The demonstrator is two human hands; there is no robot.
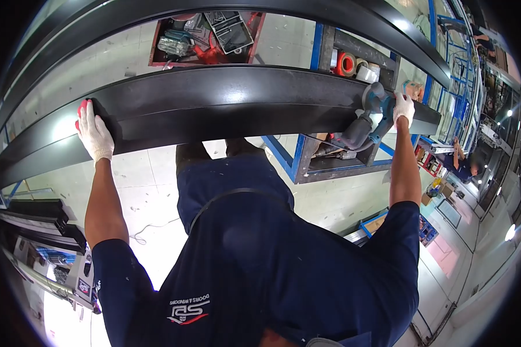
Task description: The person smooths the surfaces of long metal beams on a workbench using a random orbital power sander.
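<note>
A long black metal profile (pixel 197 95) runs across in front of me. My left hand (pixel 94 132), in a white glove with red fingertips, lies on the left part of the profile with fingers stretched out, holding nothing. Toward the right end, my gloved right hand (pixel 403 109) is closed on a teal and grey power sander (pixel 382 115), which rests on the profile. The sander's grey dust container (pixel 358 132) sticks out toward me. Its underside and the fingertips of my right hand are hidden.
Behind the profile, a red tool tray (pixel 154 49) holds tools and bags. More black profiles (pixel 243 7) lie farther off. A blue-edged trolley (pixel 302 159) carries tape rolls (pixel 346 63) and tools beneath the work. Another person (pixel 464 168) is at far right. A cable (pixel 142 234) lies on the floor.
</note>
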